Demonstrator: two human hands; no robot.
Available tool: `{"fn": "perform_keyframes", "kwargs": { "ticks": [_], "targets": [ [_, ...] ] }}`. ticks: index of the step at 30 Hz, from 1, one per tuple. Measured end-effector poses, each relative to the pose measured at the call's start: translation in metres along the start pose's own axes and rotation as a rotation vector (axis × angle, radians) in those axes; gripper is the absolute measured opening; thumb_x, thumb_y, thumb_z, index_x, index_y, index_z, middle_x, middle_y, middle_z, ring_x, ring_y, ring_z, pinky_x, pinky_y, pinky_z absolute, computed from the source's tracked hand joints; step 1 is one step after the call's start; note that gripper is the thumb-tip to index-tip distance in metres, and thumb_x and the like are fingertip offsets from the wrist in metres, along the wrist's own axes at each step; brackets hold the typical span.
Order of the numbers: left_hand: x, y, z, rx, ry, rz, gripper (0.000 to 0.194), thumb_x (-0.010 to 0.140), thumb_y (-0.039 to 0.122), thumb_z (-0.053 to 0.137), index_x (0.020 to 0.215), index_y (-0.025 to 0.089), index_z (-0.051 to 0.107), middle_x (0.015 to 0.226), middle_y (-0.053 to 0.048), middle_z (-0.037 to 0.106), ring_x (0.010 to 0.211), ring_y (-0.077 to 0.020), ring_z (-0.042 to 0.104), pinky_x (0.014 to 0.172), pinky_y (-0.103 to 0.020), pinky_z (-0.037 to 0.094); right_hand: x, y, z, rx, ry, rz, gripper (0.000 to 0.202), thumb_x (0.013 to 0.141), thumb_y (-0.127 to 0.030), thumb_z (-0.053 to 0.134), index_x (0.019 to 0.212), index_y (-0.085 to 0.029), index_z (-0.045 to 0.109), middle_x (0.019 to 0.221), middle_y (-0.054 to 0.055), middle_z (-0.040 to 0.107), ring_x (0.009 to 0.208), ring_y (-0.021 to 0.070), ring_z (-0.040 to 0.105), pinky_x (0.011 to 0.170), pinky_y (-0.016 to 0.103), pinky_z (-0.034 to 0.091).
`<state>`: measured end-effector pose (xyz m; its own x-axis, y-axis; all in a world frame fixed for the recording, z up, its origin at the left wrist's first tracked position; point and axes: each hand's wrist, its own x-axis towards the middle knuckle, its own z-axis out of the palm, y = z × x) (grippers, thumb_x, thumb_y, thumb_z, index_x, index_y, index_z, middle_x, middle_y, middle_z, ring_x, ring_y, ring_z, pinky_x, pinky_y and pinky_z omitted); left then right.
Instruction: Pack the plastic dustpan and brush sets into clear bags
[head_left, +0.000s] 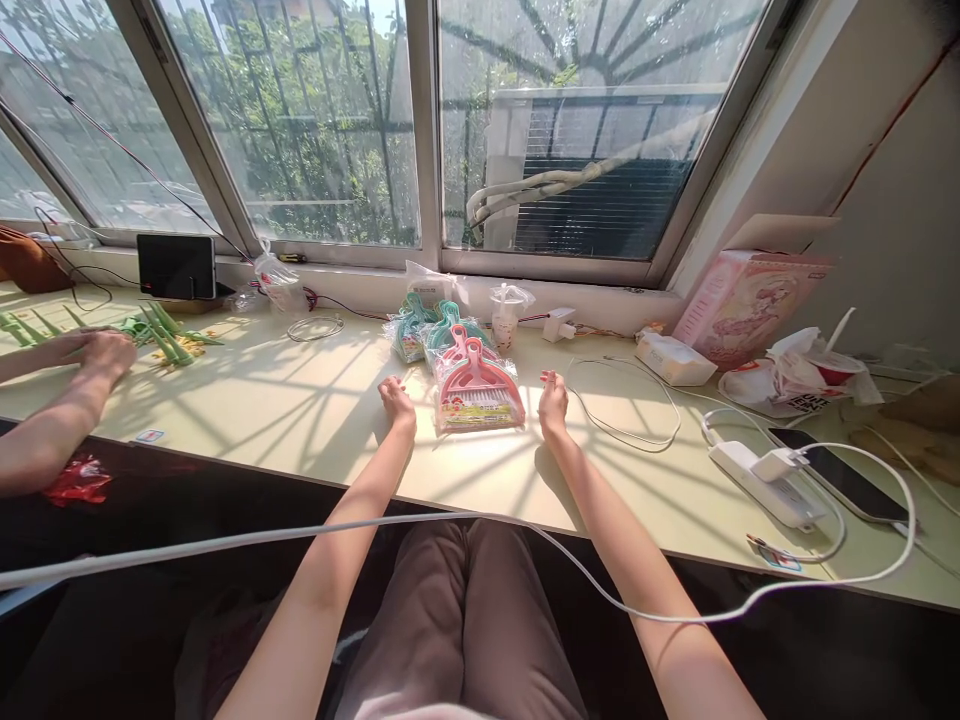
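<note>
1. We locate the pink dustpan-and-brush pack [480, 400] upright-handled on the table [300, 425], between the two hands, its clear wrapper toward us.
2. We observe the left hand [397, 403] on the tabletop, left of the pack and apart from it; its fingers are loosely curled, gripping nothing.
3. We observe the right hand [553, 400] near the pack's right side, also apart; its fingers are partly curled and grip nothing.
4. We note teal packs [412, 325] behind the pink one, with a lidded cup [509, 318] just beside them.
5. We see a white cable [247, 542] crossing before both forearms.
6. At far left, we register a co-worker's hands [105, 352] near green pieces [169, 340].
</note>
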<state>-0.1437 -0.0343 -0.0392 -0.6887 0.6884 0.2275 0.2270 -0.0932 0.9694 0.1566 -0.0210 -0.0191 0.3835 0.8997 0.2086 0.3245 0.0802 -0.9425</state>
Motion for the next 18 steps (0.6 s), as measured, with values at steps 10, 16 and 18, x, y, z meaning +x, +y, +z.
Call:
{"fn": "perform_keyframes", "kwargs": {
  "ticks": [10, 16, 18],
  "targets": [
    [-0.013, 0.024, -0.004, 0.072, -0.034, -0.068, 0.034, 0.105, 0.037, 0.035, 0.1, 0.024, 0.066, 0.114, -0.015, 0.072, 0.115, -0.0312, 0.069, 0.106, -0.049, 0.054, -0.009, -0.003, -0.001, -0.243, -0.112, -0.109, 0.036, 0.089, -0.018, 0.042, 0.094, -0.02, 0.077, 0.116, 0.012, 0.078, 0.116, 0.0281, 0.069, 0.105, 0.037, 0.049],
    [-0.043, 0.049, -0.011, 0.346, -0.133, 0.403, 0.025, 0.093, 0.047, 0.073, 0.1, 0.023, 0.072, 0.127, -0.017, 0.064, 0.135, -0.0401, 0.054, 0.126, -0.054, 0.036, -0.019, -0.015, -0.002, -0.381, -0.143, -0.243, 0.027, 0.096, -0.026, 0.054, 0.106, -0.019, 0.078, 0.131, 0.016, 0.071, 0.127, 0.0349, 0.058, 0.111, 0.046, 0.045],
    [-0.05, 0.052, -0.011, 0.498, -0.214, 0.496, 0.03, 0.087, 0.047, 0.082, 0.102, 0.023, 0.073, 0.13, -0.018, 0.062, 0.135, -0.0448, 0.052, 0.122, -0.058, 0.039, -0.02, -0.016, -0.002, -0.385, -0.126, -0.259, 0.026, 0.097, -0.032, 0.055, 0.106, -0.021, 0.077, 0.135, 0.014, 0.07, 0.128, 0.0345, 0.056, 0.112, 0.047, 0.044]
  ]
}}
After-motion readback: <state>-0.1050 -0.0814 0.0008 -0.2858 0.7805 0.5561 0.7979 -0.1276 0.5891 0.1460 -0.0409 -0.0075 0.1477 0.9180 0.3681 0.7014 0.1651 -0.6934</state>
